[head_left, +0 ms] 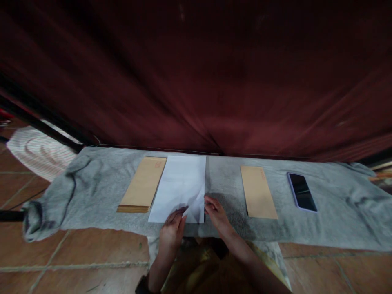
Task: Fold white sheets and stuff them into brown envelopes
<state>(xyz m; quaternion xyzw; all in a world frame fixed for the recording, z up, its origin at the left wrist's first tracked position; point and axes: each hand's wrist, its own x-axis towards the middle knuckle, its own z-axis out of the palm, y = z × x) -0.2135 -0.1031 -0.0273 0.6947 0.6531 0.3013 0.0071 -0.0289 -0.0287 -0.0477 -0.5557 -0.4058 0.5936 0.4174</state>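
Observation:
A white sheet of paper (180,185) lies on a grey cloth (101,179) spread over the floor. My left hand (172,233) rests at the sheet's near edge, fingers stretched out and touching the paper. My right hand (217,213) is at the sheet's near right corner, fingers curled and pinching the paper's edge. A stack of brown envelopes (143,184) lies just left of the sheet. A single brown envelope (258,191) lies to the right, apart from my hands.
A dark phone (301,191) lies on the cloth at the right. A dark red curtain (196,73) hangs behind the cloth. Brown floor tiles (76,257) lie in front. A striped fabric (39,151) sits at the far left.

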